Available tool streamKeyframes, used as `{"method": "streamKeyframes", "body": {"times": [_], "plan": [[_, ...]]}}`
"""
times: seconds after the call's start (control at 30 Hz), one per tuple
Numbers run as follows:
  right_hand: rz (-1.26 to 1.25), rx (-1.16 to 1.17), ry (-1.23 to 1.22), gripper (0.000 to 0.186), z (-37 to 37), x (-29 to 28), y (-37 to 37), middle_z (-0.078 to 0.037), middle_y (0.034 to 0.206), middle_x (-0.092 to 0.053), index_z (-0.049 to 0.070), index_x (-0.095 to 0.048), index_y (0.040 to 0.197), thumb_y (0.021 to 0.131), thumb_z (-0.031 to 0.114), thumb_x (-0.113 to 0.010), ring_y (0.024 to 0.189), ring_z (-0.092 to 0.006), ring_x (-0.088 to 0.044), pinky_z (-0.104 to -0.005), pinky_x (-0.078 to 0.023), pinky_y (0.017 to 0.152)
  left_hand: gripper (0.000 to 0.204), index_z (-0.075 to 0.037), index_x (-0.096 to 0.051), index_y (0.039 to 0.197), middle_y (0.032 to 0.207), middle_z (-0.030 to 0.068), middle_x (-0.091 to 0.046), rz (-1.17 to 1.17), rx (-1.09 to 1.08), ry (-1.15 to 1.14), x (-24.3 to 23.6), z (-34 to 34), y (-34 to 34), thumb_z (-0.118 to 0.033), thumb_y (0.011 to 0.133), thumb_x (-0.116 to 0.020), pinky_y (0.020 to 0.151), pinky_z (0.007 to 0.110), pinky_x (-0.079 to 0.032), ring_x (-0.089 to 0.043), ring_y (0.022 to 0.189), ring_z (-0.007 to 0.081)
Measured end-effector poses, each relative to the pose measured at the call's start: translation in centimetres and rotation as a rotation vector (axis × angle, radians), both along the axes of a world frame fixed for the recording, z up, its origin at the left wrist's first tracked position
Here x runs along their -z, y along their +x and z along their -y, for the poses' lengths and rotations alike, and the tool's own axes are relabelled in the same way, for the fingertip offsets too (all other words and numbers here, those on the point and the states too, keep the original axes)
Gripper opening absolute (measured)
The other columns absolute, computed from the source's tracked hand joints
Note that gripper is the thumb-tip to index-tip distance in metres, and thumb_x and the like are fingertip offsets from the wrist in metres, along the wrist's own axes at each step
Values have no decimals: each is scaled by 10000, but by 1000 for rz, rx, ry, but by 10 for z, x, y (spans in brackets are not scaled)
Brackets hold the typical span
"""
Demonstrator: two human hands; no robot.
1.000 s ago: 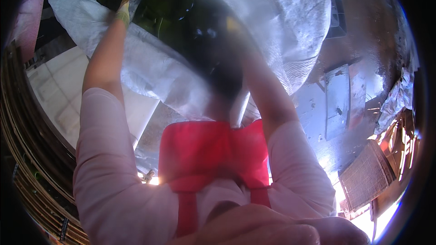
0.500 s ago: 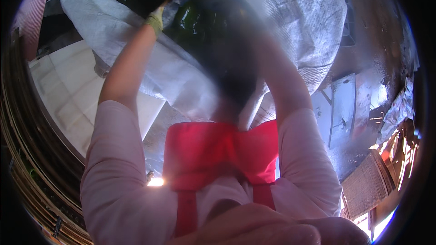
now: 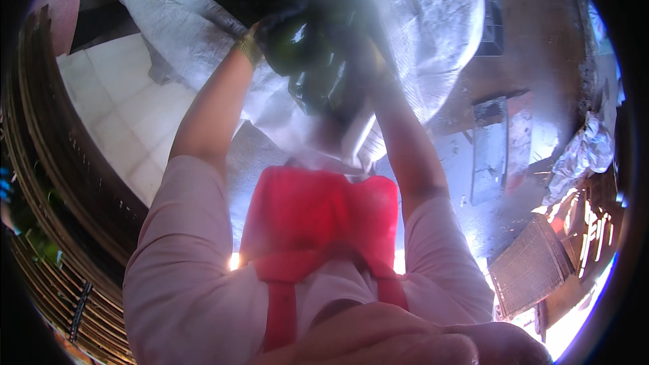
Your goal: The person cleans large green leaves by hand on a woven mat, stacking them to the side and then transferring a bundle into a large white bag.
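A glossy dark green mass (image 3: 307, 67), leaf-like but too blurred to name, lies between my two hands over the mouth of a large white woven sack (image 3: 433, 34). My left hand (image 3: 274, 23), with a yellow-green glove cuff at the wrist, reaches to its left edge. The fingers there merge into the dark green. On its right side is my right hand (image 3: 370, 61), smeared by haze, and its fingers cannot be made out. Both arms stretch forward. The sack's near side (image 3: 270, 111) hangs below the green mass.
Pale tiles (image 3: 128, 88) show at the left, beside dark curved slats (image 3: 74, 142). To the right stand a grey panel (image 3: 489, 149), crumpled silvery plastic (image 3: 585, 152) and a woven brown board (image 3: 531, 274). A red apron (image 3: 318, 209) covers my front.
The view has shifted. Both hands now sit closer together and nearer my body, and more of the green mass shows between them. The sack's right side stands further left in the picture.
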State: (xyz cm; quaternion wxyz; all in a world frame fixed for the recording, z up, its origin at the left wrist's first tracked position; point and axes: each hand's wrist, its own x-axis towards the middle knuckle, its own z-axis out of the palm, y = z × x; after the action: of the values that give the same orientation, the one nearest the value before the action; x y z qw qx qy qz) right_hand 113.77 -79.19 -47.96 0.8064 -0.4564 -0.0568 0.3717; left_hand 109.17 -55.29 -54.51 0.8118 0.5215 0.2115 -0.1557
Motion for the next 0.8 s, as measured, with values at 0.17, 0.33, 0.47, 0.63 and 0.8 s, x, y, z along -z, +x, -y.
{"method": "streamKeyframes", "body": {"times": [0.17, 0.33, 0.47, 0.63, 0.8], "plan": [[700, -155, -374, 271, 57, -84, 1, -102, 972, -633, -15, -617, 1023, 856, 111, -445, 863, -198, -616, -297, -489, 742, 432, -16, -435, 1328, 1334, 78, -481, 53, -95, 96, -105, 39, -3, -168, 928, -498, 1064, 317, -341, -443, 1235, 195], [267, -268, 51, 298, 55, -186, 17, -133, 1072, -621, -16, -550, 1150, 898, 98, -440, 957, -251, -615, -356, -491, 880, 446, -21, -422, 1339, 1341, 80, -474, 199, -256, 203, -254, 58, -9, -175, 928, -499, 1064, 315, -342, -441, 1236, 191], [806, -470, -131, 413, 17, -306, 35, -184, 1176, -558, -58, -413, 1265, 957, 200, -319, 1050, -278, -574, -359, -496, 896, 456, -25, -412, 1347, 1347, 81, -469, 343, -444, 296, -381, 44, -36, -181, 927, -500, 1063, 314, -342, -440, 1236, 187], [651, -700, 237, 557, -83, -446, 2, -242, 1313, -458, -115, -301, 1337, 988, 308, -203, 1184, -310, -493, -353, -433, 982, 470, -30, -399, 1358, 1354, 83, -462, 475, -730, 447, -513, -42, -126, -188, 927, -501, 1063, 312, -342, -439, 1237, 182], [-35, -622, 702, 496, -231, -522, -116, -216, 1233, -494, -87, -365, 1266, 985, 301, -239, 1148, -300, -491, -344, -405, 994, 484, -35, -387, 1369, 1361, 85, -455, 485, -981, 502, -594, -174, -282, -195, 927, -502, 1063, 310, -342, -437, 1237, 178]]}}
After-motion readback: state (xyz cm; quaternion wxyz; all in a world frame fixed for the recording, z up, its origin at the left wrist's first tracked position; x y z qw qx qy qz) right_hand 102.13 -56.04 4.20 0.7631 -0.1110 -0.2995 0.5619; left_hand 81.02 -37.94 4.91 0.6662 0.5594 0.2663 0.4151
